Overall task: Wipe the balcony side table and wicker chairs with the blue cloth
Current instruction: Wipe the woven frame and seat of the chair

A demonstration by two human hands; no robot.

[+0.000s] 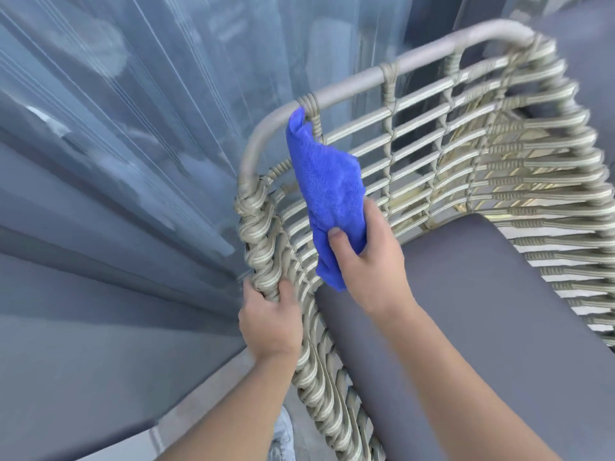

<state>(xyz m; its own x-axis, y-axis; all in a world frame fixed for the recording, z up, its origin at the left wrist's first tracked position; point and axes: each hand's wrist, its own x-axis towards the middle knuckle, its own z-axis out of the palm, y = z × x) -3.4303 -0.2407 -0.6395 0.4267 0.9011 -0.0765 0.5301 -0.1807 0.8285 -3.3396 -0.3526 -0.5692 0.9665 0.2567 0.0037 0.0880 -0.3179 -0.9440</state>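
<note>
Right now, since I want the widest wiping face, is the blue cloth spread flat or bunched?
Bunched. The blue cloth is gathered into a long wad in the right hand, trailing up the wicker chair back.

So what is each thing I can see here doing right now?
blue cloth: bunched, lying against the chair's woven back
right hand: grips the cloth
left hand: grips the chair's woven side edge
wicker chair: upright
seat cushion: flat on the seat

Two bare forearms, no sleeves, light sneaker below
</note>
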